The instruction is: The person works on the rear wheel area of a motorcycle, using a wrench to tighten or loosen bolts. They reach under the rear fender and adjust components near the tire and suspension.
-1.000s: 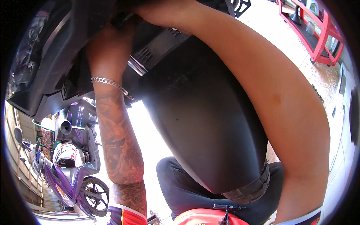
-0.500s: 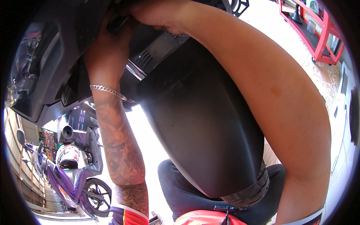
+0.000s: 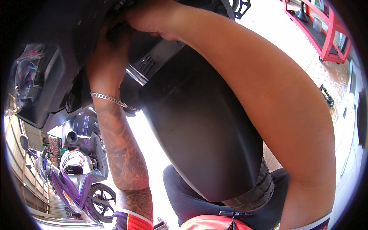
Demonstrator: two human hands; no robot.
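both the left hand [image 3: 109, 57] and the right hand [image 3: 147, 21] are pressed up against the dark scooter underside [image 3: 57, 69] above the black mudguard [image 3: 199, 130]; whether anything is gripped cannot be told, perhaps a fastener.

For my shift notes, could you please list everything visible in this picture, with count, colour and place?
mudguard: one, black, centre, curving down over a tyre
tyre: one, black, treaded, lower centre under the mudguard
underside panels: black plastic, upper left
metal plate: one, grey, slotted, below the hands
scooter: one, purple, parked lower left
helmet: one, white with red, on the scooter
rack: one, red, upper right
left hand: one, chain bracelet at the wrist, tattooed forearm, reaching up among the panels
right hand: one, top centre, pressed against the dark parts; fingers hidden
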